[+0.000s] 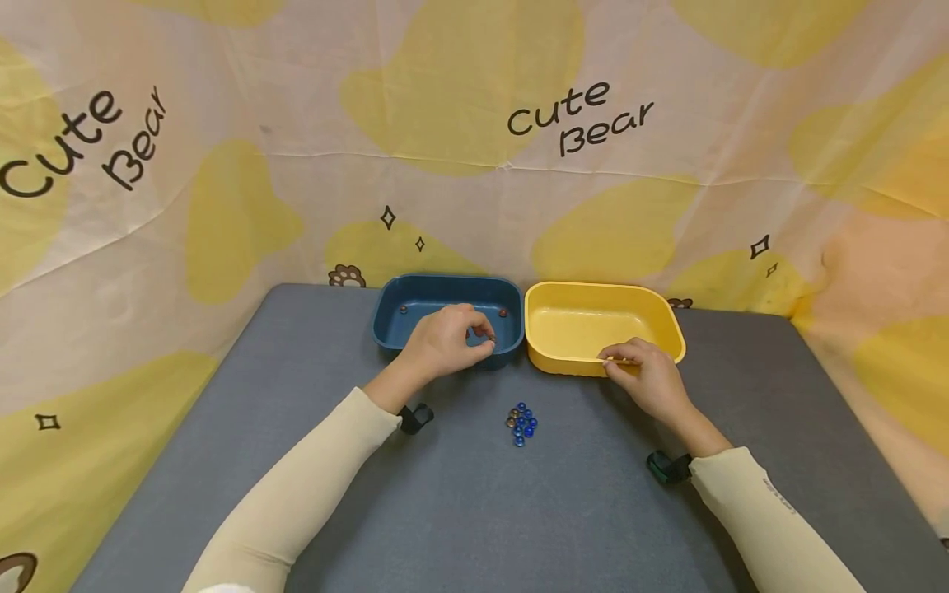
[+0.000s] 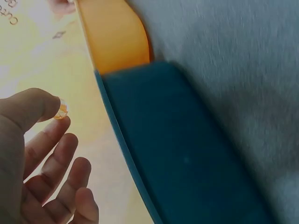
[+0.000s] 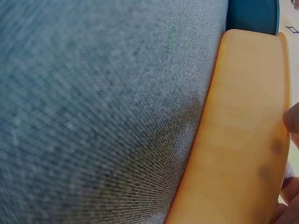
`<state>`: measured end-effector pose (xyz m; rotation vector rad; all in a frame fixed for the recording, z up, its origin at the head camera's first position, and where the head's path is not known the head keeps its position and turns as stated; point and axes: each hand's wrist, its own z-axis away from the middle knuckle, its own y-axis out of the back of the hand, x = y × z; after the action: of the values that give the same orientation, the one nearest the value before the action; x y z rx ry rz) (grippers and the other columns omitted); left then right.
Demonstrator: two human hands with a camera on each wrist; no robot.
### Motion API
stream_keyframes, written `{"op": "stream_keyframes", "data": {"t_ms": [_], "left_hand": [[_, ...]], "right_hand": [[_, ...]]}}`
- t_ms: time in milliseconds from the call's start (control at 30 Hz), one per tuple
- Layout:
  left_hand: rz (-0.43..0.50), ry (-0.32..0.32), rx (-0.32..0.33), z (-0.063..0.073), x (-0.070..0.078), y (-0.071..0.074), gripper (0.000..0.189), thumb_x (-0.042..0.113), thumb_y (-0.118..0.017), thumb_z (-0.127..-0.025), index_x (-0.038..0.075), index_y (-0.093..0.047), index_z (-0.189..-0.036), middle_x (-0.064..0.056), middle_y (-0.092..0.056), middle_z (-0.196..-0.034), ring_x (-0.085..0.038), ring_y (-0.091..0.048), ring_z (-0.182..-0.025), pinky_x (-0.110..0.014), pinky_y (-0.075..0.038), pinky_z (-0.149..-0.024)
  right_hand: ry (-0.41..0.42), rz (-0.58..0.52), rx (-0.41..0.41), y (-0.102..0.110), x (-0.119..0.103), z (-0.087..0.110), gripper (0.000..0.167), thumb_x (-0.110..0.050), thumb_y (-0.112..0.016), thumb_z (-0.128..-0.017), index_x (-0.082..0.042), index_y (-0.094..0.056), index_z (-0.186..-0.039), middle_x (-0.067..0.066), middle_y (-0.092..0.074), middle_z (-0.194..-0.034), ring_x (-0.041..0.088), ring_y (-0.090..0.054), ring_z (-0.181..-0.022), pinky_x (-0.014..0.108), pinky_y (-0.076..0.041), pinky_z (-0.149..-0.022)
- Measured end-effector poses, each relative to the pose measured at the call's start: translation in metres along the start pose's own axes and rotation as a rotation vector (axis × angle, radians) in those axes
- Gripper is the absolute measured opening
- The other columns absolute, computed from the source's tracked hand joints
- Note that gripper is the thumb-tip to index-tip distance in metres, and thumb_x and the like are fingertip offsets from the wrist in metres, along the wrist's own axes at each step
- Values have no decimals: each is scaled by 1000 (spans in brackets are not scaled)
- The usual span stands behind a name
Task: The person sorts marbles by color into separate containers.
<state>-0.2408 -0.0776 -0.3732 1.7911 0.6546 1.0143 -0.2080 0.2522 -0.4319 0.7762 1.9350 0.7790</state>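
Observation:
My left hand [image 1: 445,339] is over the near side of the blue tub [image 1: 385,331]. Between its thumb and index finger it pinches a clear amber glass marble [image 2: 62,109]; the other fingers are loosely bent. Reddish-brown marbles [image 1: 503,312] lie inside the blue tub. At the near wall of the yellow tub [image 1: 563,363] my right hand [image 1: 648,383] grips the rim, thumb in front and fingers over the inner side. Two dark blurred spots show through that wall in the right wrist view; I cannot tell what they are.
A small cluster of marbles [image 1: 521,423], mostly blue with a few amber ones, lies on the grey tabletop [image 1: 445,511] in front of the tubs. Both tubs stand side by side against a printed cloth backdrop [image 1: 460,198].

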Motion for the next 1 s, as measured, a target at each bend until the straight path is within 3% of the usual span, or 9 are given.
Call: {"op": "stream_keyframes", "data": {"t_ms": [233, 567, 1000], "left_hand": [[5, 46, -16, -17, -18, 0, 11, 32, -68, -84, 25, -73, -91, 0, -68, -95, -10, -59, -77, -28, -48, -62], [-11, 145, -102, -34, -35, -13, 13, 34, -68, -85, 24, -73, -93, 3, -66, -98, -13, -59, -83, -32, -50, -70], [-27, 198, -185, -50, -50, -23, 14, 32, -67, -87, 23, -73, -95, 4, -69, -103, -14, -64, -94, -36, -53, -82]], "right_hand": [[-10, 0, -6, 0, 1, -1, 9, -9, -69, -85, -14, -74, -92, 2, -68, -87, 20, -61, -82, 38, -47, -74], [-11, 2, -4, 0, 3, 1, 10, -9, -69, -86, -15, -74, -92, 1, -68, -87, 19, -61, -81, 37, -47, -74], [16, 9, 17, 0, 2, 1, 10, -9, -70, -85, -14, -74, -92, 1, -68, -85, 20, -61, -81, 37, -47, -73]]}}
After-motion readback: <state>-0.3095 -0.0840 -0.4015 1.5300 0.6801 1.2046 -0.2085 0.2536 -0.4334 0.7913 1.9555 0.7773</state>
